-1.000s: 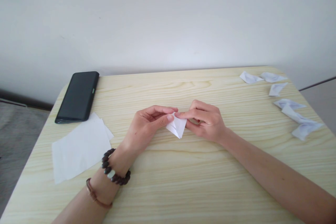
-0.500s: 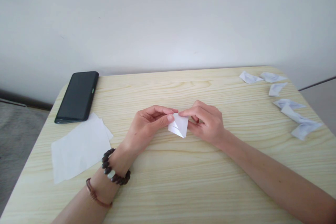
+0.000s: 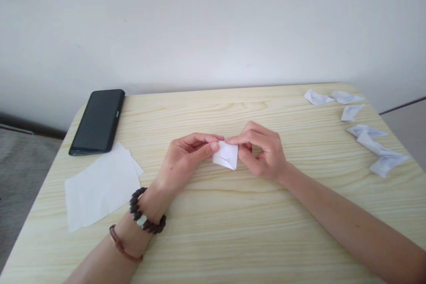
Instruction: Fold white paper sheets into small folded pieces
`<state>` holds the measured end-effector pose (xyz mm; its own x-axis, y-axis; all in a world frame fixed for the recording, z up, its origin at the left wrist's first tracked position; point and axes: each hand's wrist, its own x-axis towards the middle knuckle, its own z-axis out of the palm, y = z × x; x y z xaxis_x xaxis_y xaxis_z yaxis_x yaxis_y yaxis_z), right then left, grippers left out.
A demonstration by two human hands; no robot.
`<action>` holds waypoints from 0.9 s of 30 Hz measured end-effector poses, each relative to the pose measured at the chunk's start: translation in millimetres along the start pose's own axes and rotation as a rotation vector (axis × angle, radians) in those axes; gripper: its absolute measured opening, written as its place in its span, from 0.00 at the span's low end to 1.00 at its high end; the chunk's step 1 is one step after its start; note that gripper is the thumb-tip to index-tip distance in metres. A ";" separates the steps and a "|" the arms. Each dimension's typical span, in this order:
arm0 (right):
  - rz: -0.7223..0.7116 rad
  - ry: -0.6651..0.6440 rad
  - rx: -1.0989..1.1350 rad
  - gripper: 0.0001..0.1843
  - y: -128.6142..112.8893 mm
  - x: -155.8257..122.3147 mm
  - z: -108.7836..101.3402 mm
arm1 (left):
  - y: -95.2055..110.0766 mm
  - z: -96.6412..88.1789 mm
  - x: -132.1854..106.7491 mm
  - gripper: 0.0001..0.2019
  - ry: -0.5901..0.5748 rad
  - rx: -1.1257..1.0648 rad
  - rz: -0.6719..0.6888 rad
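Note:
A small folded white paper piece (image 3: 226, 156) is held just above the middle of the light wooden table (image 3: 213, 222). My left hand (image 3: 186, 157) pinches its left edge between thumb and fingers; a dark bead bracelet and a brown cord sit on that wrist. My right hand (image 3: 261, 151) pinches the paper's upper right corner with thumb and forefinger, the other fingers curled behind it. Both hands are closed on the same piece.
A black phone (image 3: 99, 120) lies at the table's far left corner. Flat white paper sheets (image 3: 101, 188) rest near the left edge. Several folded white paper pieces (image 3: 366, 135) are scattered along the right side. A plain wall stands behind the table.
The folded paper has turned from a downward-pointing shape to a squarer one and sits slightly higher. My right fingers have shifted to its top corner. My left hand has barely moved.

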<state>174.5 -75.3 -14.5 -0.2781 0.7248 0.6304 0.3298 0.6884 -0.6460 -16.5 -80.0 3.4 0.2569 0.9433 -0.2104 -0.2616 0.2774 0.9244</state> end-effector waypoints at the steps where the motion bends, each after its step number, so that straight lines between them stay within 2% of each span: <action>1: 0.018 -0.009 0.028 0.12 0.2 0.7 -1.6 | -0.7 -0.6 0.4 0.03 0.006 -0.004 0.008; 7: 0.052 -0.055 0.150 0.14 1.3 3.3 -5.1 | -4.5 -2.9 1.9 0.02 0.039 -0.005 0.056; 16: 0.005 -0.059 -0.003 0.10 -0.2 0.8 1.5 | -4.0 -2.2 0.7 0.03 0.044 0.036 0.053; 20: -0.064 -0.016 -0.082 0.07 0.5 1.2 2.5 | -3.2 -1.5 0.1 0.04 -0.023 0.070 0.065; 24: -0.121 0.069 -0.135 0.07 -0.6 0.4 3.6 | -2.0 0.3 0.0 0.11 -0.117 0.047 0.072; 27: -0.142 0.088 -0.163 0.08 -0.7 -0.9 4.2 | -1.6 1.0 0.3 0.12 -0.129 0.033 0.035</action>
<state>170.7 -76.3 -16.5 -0.2544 0.6104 0.7501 0.4364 0.7646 -0.4743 -15.0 -80.3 2.2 0.3667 0.9202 -0.1374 -0.2425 0.2371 0.9407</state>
